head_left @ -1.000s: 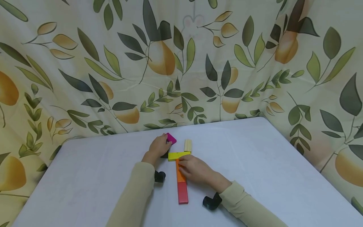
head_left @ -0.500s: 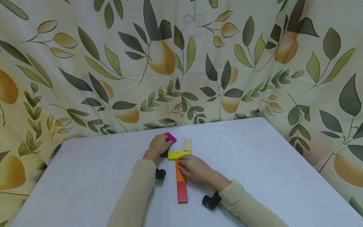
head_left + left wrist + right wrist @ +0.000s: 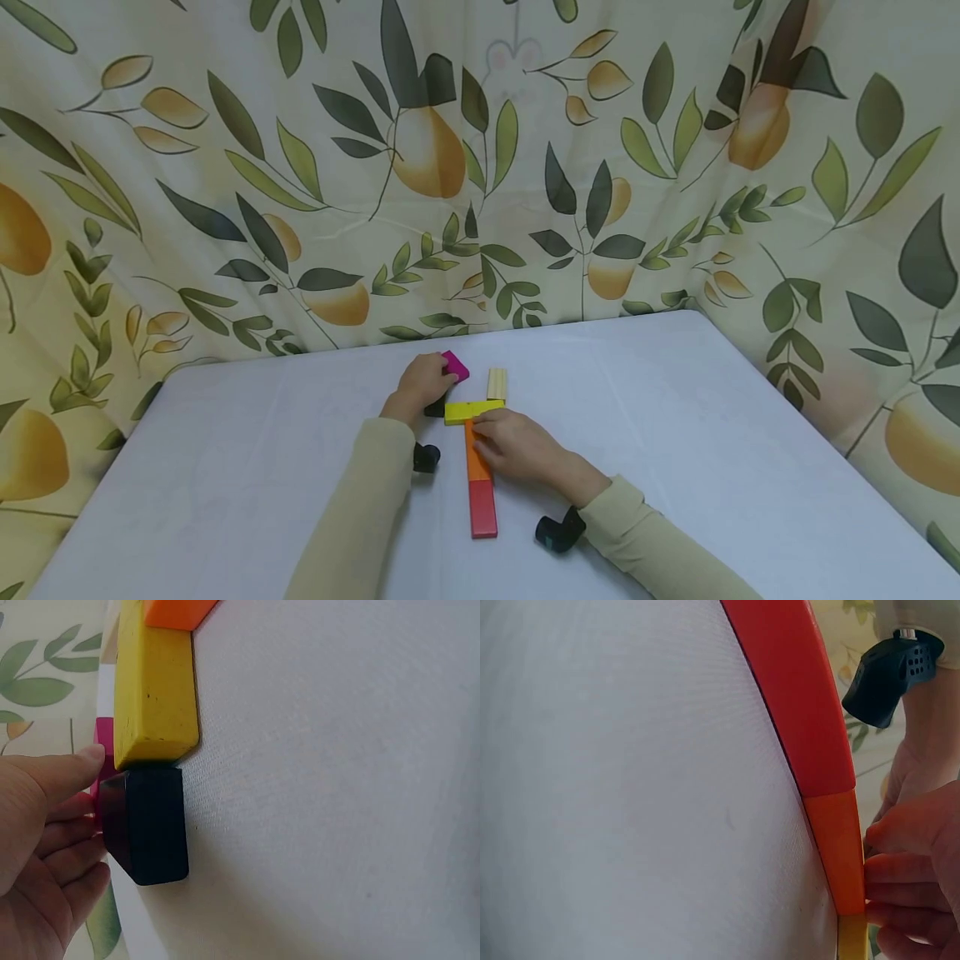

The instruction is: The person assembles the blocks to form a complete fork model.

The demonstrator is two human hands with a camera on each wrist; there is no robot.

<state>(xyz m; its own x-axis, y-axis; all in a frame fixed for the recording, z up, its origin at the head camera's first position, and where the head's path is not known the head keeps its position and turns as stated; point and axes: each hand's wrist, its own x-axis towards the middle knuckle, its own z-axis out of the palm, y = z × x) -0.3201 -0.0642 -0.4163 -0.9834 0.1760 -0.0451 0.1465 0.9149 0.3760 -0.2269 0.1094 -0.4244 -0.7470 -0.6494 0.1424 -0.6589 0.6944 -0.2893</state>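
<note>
My left hand pinches a magenta block at the far side of the arrangement, its thumb against the block in the left wrist view. Close by lies a black block with a slanted face, touching the end of a yellow block. The fingers of my right hand rest loosely on an orange block, near where it meets the yellow one. A red block continues the line toward me, end to end with the orange. Behind the yellow block stands a pale wooden block with grooves.
A white cloth covers the table. Black wrist cameras hang beneath both sleeves. Behind the table's far edge hangs a curtain patterned with fruit and leaves.
My left hand and the magenta block have shifted very slightly to the right. My right hand and the other blocks stay in place.
</note>
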